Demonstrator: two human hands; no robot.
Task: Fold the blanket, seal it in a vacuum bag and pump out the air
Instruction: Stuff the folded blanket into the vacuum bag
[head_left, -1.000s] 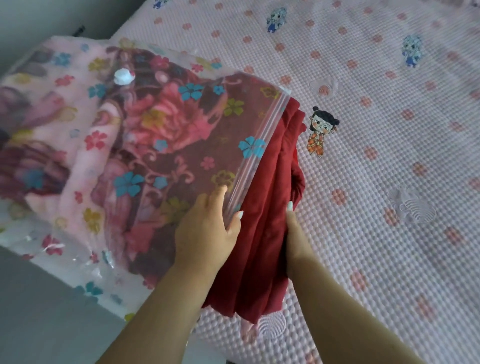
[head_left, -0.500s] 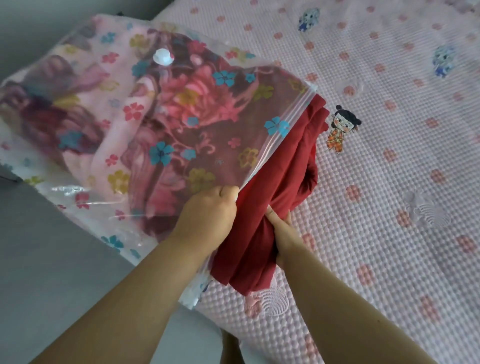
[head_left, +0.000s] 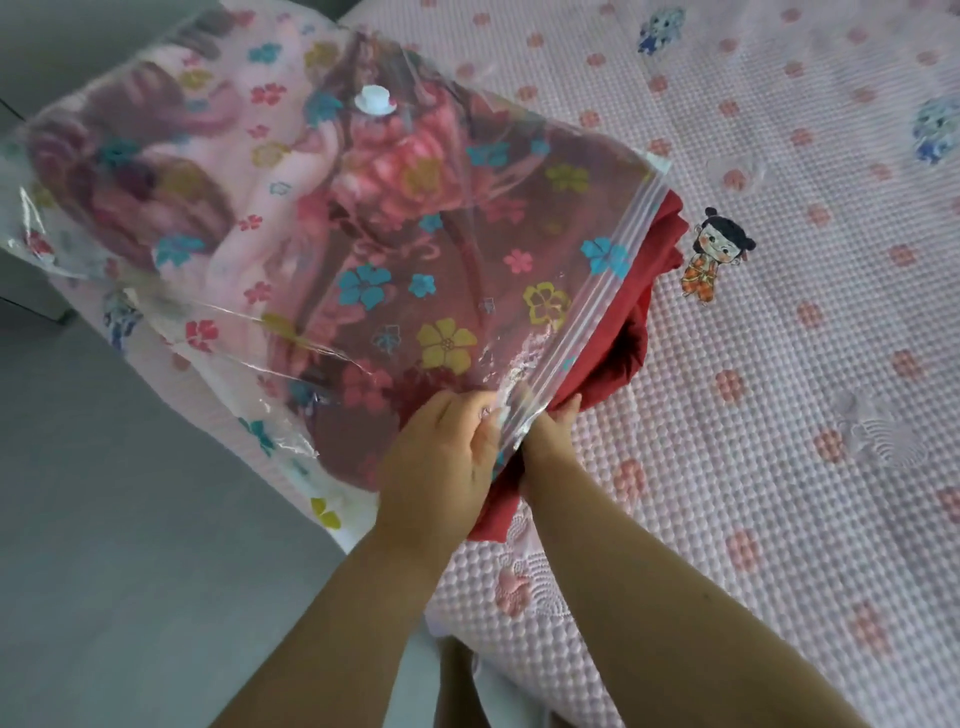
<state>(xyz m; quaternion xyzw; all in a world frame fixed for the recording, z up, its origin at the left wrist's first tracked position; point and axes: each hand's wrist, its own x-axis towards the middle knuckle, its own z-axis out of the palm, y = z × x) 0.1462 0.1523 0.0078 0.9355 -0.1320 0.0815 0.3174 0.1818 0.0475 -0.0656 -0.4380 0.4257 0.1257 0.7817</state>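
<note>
A clear vacuum bag (head_left: 322, 244) printed with coloured flowers lies on the bed, stuffed with a folded red and pink floral blanket. A white valve (head_left: 375, 101) sits on its top. The red end of the blanket (head_left: 631, 322) sticks out past the bag's zip strip (head_left: 597, 306). My left hand (head_left: 441, 462) grips the near end of the zip edge from above. My right hand (head_left: 550, 441) is under that edge, fingers curled on the red blanket, partly hidden by the plastic.
The pink waffle-textured bedspread (head_left: 779, 389) with dots and cartoon figures, one doll figure (head_left: 714, 254) just beyond the bag's mouth, covers the bed to the right. Grey floor (head_left: 104, 519) lies to the left below the bed edge.
The bag's mouth has been drawn further over the red blanket, so less red shows. Both hands have come close together at the near corner of the zip edge.
</note>
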